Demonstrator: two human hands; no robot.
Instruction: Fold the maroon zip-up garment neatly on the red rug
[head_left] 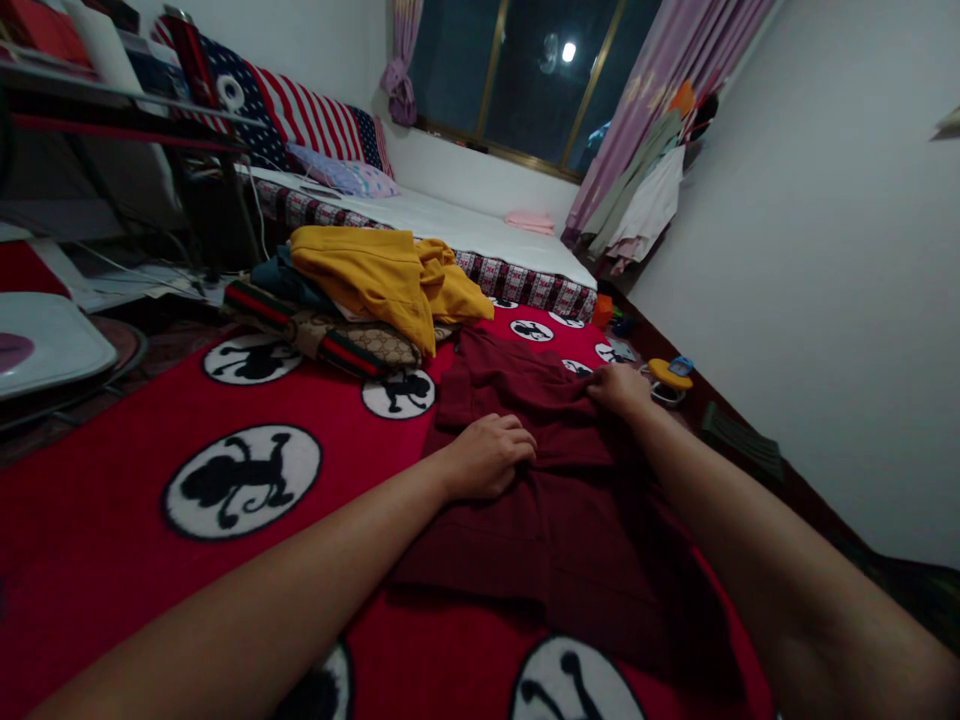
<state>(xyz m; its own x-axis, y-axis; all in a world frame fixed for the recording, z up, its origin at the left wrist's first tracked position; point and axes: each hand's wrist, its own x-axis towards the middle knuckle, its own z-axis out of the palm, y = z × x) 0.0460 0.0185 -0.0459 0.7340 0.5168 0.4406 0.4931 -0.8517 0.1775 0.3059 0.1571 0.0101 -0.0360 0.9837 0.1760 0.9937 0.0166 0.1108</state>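
Note:
A dark maroon garment (517,540) lies spread out, somewhat wrinkled, on a red blanket (97,520) with round white patches and black figures. Its exact kind cannot be made out. My left hand (491,455) rests on the middle of the cloth, fingers curled into a fold. At the garment's right edge, my right hand (621,388) is closed with the fabric pinched between thumb and fingers. Beyond the garment, to the left, sits a heap of clothes with a mustard-yellow garment (367,270) on top and a brown patterned piece with green-red stripes (360,345) below.
A low bed (442,220) with a white top stands behind, under the window. On the left are a desk (150,100) with a red flask (191,60) and a white stool (52,340). Clothes (649,210) hang by the right wall; a yellow-topped object (670,374) lies below.

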